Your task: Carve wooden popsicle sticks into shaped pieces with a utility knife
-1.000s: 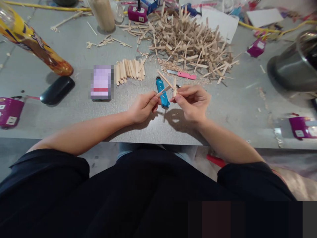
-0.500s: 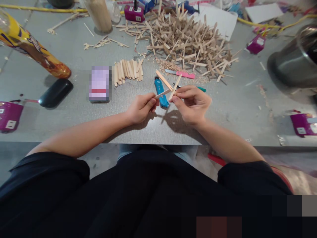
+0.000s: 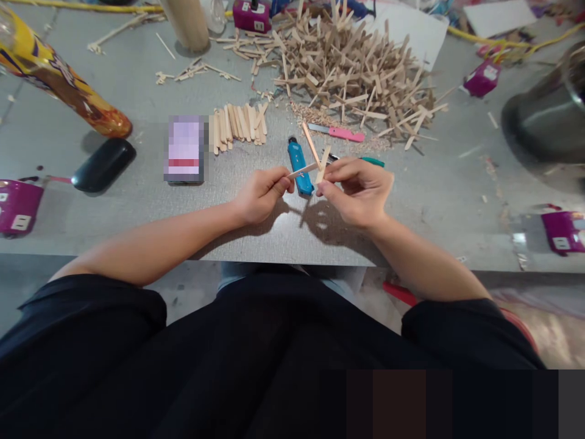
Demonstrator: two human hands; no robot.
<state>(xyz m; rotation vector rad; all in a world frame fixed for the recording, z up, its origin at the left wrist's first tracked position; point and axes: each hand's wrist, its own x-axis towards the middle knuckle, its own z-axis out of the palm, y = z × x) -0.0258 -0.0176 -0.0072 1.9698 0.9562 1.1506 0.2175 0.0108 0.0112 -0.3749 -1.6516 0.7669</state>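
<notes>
A slim, flat stick [image 3: 301, 171] of pale wood is clamped between the thumb and curled fingers of the left hand [image 3: 265, 194]. A short slat [image 3: 323, 163], equally flat and pale, is pinched by the thumb and fingertips of the right hand [image 3: 359, 189] and is held at a tilt. Near the slat, the far end of the stick is met by a narrow strip [image 3: 312, 144], by which an angled shape is formed; whether the pieces are joined or merely touching cannot be told. All three are held above the bench [image 3: 434, 201], whose grey surface is finely grained and shiny.

Beneath the stick, a blue tool [image 3: 299, 164], long, smooth and rounded, is seen lying on the bench. Behind the right hand, a slender tool with a green handle [image 3: 372, 161] is partly hidden. Farther back, a pink knife [image 3: 346, 134] with a straight, metallic blade is laid beside crumbly tan shavings [image 3: 315, 114]. Beyond these, a bristling heap [image 3: 351, 73] is made up of crossed wooden pieces, dry and matt, by which part of a white sheet [image 3: 415, 36] is covered. To the left, a row [image 3: 240, 125] of round-ended sticks is spread side by side, next to a pixelated oblong [image 3: 185, 149]. A glossy black case [image 3: 104, 166] with rounded corners is placed near a clear bottle [image 3: 68, 85], which is wrapped in a yellow label.
</notes>
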